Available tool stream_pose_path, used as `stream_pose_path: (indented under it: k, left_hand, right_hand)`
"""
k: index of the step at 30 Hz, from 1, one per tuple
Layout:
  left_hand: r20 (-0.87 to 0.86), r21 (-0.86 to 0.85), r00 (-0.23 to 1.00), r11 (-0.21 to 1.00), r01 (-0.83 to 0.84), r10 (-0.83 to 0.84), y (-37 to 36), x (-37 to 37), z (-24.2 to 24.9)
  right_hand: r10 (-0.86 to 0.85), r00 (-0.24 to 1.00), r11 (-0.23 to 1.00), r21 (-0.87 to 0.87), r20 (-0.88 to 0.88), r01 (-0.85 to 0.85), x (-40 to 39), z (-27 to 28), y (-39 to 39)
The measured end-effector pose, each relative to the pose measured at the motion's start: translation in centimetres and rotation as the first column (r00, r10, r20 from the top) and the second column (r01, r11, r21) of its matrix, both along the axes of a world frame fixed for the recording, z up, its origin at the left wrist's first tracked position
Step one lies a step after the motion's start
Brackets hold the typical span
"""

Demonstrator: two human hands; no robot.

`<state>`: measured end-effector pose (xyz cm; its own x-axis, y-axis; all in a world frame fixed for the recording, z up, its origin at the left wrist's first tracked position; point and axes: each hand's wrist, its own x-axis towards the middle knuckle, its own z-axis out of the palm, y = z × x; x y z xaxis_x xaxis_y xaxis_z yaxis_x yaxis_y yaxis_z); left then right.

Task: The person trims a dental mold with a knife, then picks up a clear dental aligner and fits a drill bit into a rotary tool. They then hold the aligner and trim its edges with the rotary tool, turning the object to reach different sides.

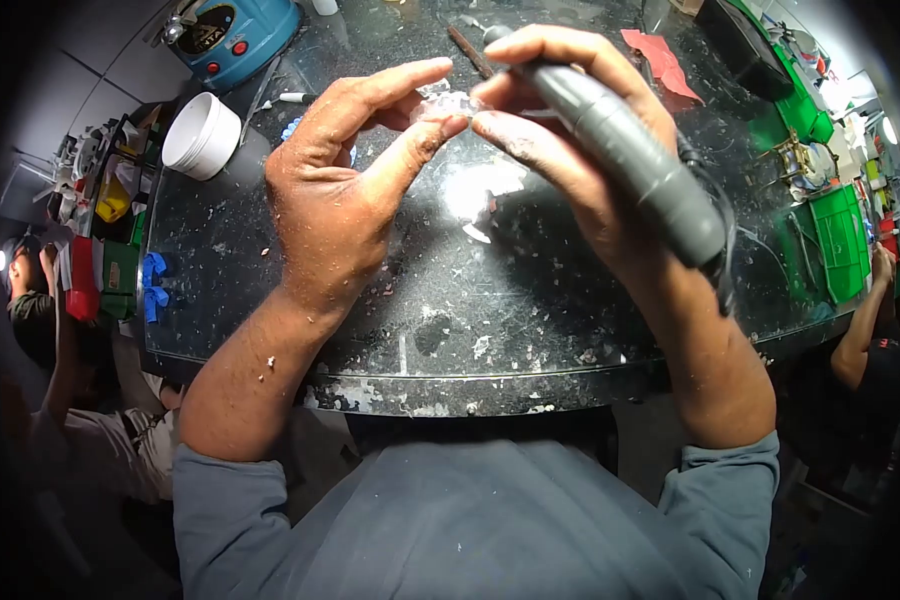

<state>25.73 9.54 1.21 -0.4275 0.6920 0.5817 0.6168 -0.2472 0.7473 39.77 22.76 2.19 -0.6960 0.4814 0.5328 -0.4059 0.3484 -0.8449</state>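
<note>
My left hand (335, 195) pinches a small clear, translucent piece (442, 106) between thumb and fingertips, above the worktable. From the other side, the thumb and a finger of my right hand (560, 172) also reach this piece. A thick grey rotary handpiece (630, 150) with a dark cord lies in my right hand, its slim end pointing up and away from me. The fingers curl around its far side. Whitish dust and crumbs cling to both hands and forearms. The exact shape of the clear piece is partly hidden by fingertips.
The dark, speckled worktable (440, 330) holds a white tub (202, 136), a blue machine (232, 40), a white-capped marker (296, 98), blue pieces (155, 285), red paper (662, 65) and a brown stick (470, 52). Green bins (838, 243) stand right. Other people sit at both sides.
</note>
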Motion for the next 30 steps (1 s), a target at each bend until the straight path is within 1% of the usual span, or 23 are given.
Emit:
stream_pose_path:
  k: [2,4,6,7,8,9,10,12,13,14,15,16,17,18,20,21,22,23,24,26,27,28,30]
  left_hand:
    - [-0.003,-0.005,1.0,1.0,0.007,-0.007,-0.1,-0.4,-0.1]
    - [-0.007,-0.008,1.0,1.0,0.014,-0.014,0.1,-0.5,-0.1]
    - [0.177,0.069,0.983,0.997,0.031,-0.043,0.5,-0.4,-0.1]
    - [0.176,0.069,0.983,0.997,0.031,-0.042,0.5,-0.4,0.0]
    - [0.242,0.074,0.968,0.996,0.056,-0.072,0.4,-0.4,0.1]
    - [0.307,0.081,0.946,0.993,0.082,-0.103,0.3,-0.5,0.2]
    - [0.306,0.08,0.946,0.993,0.084,-0.105,0.4,-0.5,0.2]
    - [0.272,0.133,0.957,0.989,0.065,-0.1,0.4,-0.6,0.0]
    - [0.273,0.13,0.956,0.989,0.069,-0.102,0.4,-0.7,0.0]
    - [0.21,0.142,0.974,0.988,0.058,-0.088,0.3,-0.8,-0.1]
    - [0.146,0.157,0.987,0.986,0.048,-0.071,0.3,-0.9,-0.1]
    - [0.146,0.156,0.987,0.987,0.05,-0.073,0.3,-1.0,-0.1]
    - [0.072,0.159,0.996,0.986,0.041,-0.053,0.3,-1.1,-0.2]
    - [-0.002,0.163,0.999,0.986,0.034,-0.034,0.3,-1.2,-0.2]
    - [-0.028,0.172,0.999,0.984,0.042,-0.038,0.3,-1.3,-0.2]
    - [-0.054,0.181,0.998,0.982,0.049,-0.04,0.3,-1.3,-0.3]
    - [-0.053,0.177,0.998,0.983,0.052,-0.043,0.3,-1.2,-0.2]
    - [-0.095,0.178,0.995,0.983,0.037,-0.02,0.3,-1.1,-0.1]
    - [-0.136,0.179,0.991,0.984,0.021,0.003,0.3,-1.0,0.0]
    - [-0.184,0.169,0.983,0.986,0.019,0.012,0.3,-1.2,0.1]
    - [-0.234,0.165,0.972,0.986,0.014,0.025,0.3,-1.3,0.1]
    - [-0.233,0.162,0.972,0.987,0.015,0.023,0.3,-1.4,0.2]
    - [-0.307,0.147,0.951,0.989,0.018,0.029,0.2,-1.7,0.4]
  right_hand:
    - [-0.082,0.997,0.985,0.155,0.013,0.079,0.1,0.1,0.0]
    - [-0.035,0.996,0.984,0.17,-0.082,0.048,0.0,-0.2,0.9]
    - [0.039,0.989,0.989,0.145,-0.142,-0.018,0.0,-0.1,1.7]
    - [0.034,0.994,0.997,-0.06,-0.1,-0.04,0.4,-0.2,1.0]
    - [0.036,0.998,0.964,-0.263,-0.058,-0.05,0.6,0.0,0.1]
    - [0.035,0.998,0.964,-0.263,-0.058,-0.05,0.6,0.3,0.0]
    - [0.025,1.0,0.966,-0.258,-0.016,-0.029,0.6,0.6,0.0]
    - [0.009,1.0,0.967,-0.257,0.028,-0.002,0.6,0.4,0.3]
    - [0.015,1.0,0.982,-0.189,-0.01,-0.017,0.4,-0.1,0.8]
    - [0.025,0.999,0.992,-0.12,-0.048,-0.03,0.3,-0.4,1.1]
    - [0.023,0.999,0.992,-0.122,-0.048,-0.028,0.3,-0.4,1.0]
    - [0.038,0.997,0.961,-0.269,-0.071,-0.056,0.4,-0.2,0.8]
    - [0.05,0.994,0.908,-0.41,-0.096,-0.085,0.3,0.0,0.6]
    - [0.048,0.994,0.908,-0.412,-0.095,-0.083,0.2,0.1,0.5]
    - [0.175,0.95,0.92,-0.302,-0.258,-0.252,-0.2,0.1,0.5]
    - [0.17,0.951,0.919,-0.307,-0.257,-0.247,-0.3,-0.2,0.7]
    - [0.181,0.95,0.935,-0.256,-0.256,-0.247,-0.4,-0.6,1.0]
    - [0.192,0.948,0.948,-0.204,-0.254,-0.246,-0.5,-0.9,1.3]
    - [0.187,0.949,0.948,-0.208,-0.252,-0.242,-0.5,-0.9,1.5]
    - [0.259,0.929,0.943,-0.139,-0.265,-0.303,-0.4,-0.7,1.7]
    - [0.191,0.981,0.965,-0.174,-0.033,-0.194,0.4,0.7,1.4]
    - [0.19,0.981,0.965,-0.178,-0.033,-0.193,0.1,0.4,1.4]
    - [0.265,0.954,0.929,-0.227,-0.141,-0.291,-0.6,-0.3,1.6]
